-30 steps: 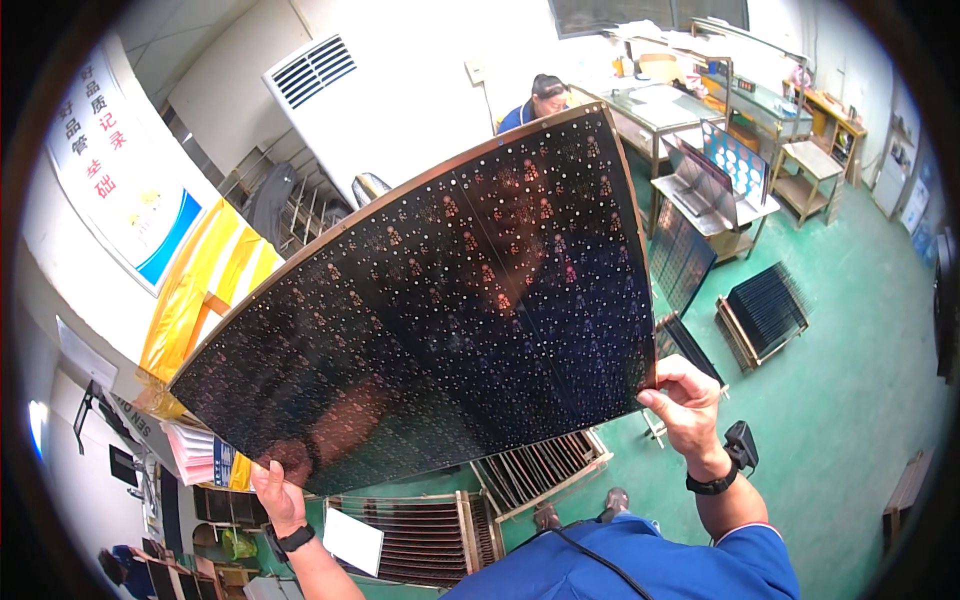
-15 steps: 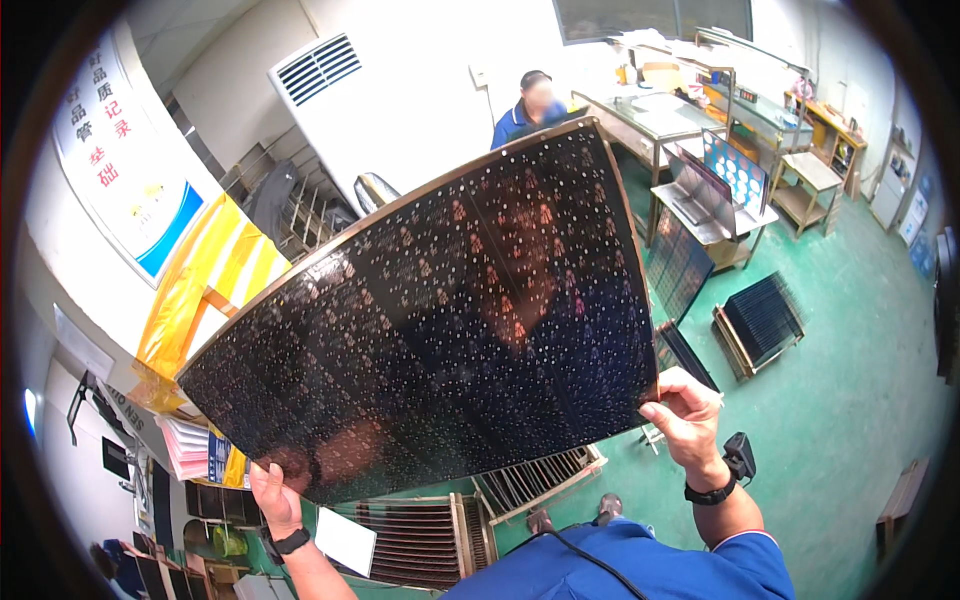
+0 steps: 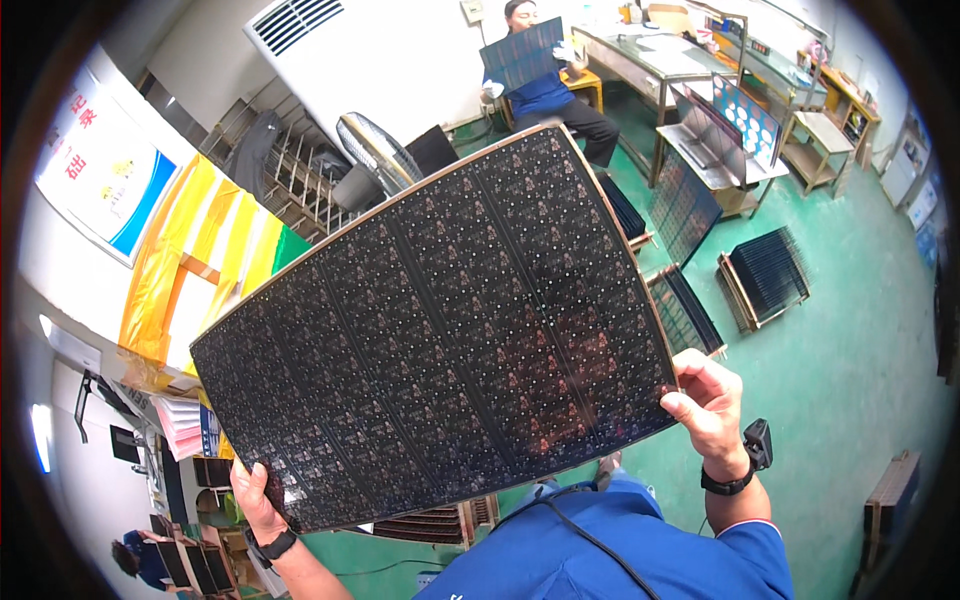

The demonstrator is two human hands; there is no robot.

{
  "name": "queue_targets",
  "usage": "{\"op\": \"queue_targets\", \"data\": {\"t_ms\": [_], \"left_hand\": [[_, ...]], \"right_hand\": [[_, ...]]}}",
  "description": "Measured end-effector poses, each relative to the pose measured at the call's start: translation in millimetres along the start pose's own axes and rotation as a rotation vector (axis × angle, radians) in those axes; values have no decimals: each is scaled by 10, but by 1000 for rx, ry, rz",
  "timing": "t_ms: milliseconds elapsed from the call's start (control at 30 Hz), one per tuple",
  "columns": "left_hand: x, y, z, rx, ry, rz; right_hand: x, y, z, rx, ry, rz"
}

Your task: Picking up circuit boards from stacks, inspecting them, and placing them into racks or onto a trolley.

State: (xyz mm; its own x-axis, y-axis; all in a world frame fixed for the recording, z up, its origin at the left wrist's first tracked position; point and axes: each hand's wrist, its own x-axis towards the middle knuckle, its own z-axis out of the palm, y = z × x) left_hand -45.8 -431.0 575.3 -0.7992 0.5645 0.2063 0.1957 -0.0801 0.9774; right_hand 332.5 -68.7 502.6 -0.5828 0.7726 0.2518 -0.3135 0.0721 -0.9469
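A large, thin, dark patterned panel (image 3: 430, 330) fills the middle of the head view. Rows of small repeated marks and pale dots cover its glossy face, split by darker bands. My left hand (image 3: 256, 497) grips its lower left corner, thumb over the front face. At the lower right corner my right hand (image 3: 708, 405) pinches the edge between thumb and fingers. Tilted, the panel is held up off any surface, with its back hidden from view. A faint reddish reflection lies on its right part. Both wrists wear black bands.
A seated person (image 3: 545, 92) at the back holds up another dark panel (image 3: 522, 55). A fan (image 3: 375, 150) stands behind my panel. Racks of dark sheets (image 3: 768, 275) sit on the green floor at right, near a worktable (image 3: 650, 55). A yellow-wrapped stack (image 3: 165, 320) is at left.
The panel has tilted, so its reflections faded and its pattern and bands show more plainly. Both hands keep their grip. The view has shifted, and the seated person's raised panel now shows.
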Motion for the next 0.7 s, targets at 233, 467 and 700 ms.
{"op": "queue_targets", "data": {"t_ms": [233, 467, 700], "left_hand": [[-40, -133, 25, -85, -10, -65], [-49, -223, 64, -107, 5, -107], [-39, -295, 4, -73, 44, -88]], "right_hand": [[-37, -33, -12, -29, -17, -11], [-53, -44, -10, -7, -14, -3], [-46, -17, -1, 13, -6, 14]]}}
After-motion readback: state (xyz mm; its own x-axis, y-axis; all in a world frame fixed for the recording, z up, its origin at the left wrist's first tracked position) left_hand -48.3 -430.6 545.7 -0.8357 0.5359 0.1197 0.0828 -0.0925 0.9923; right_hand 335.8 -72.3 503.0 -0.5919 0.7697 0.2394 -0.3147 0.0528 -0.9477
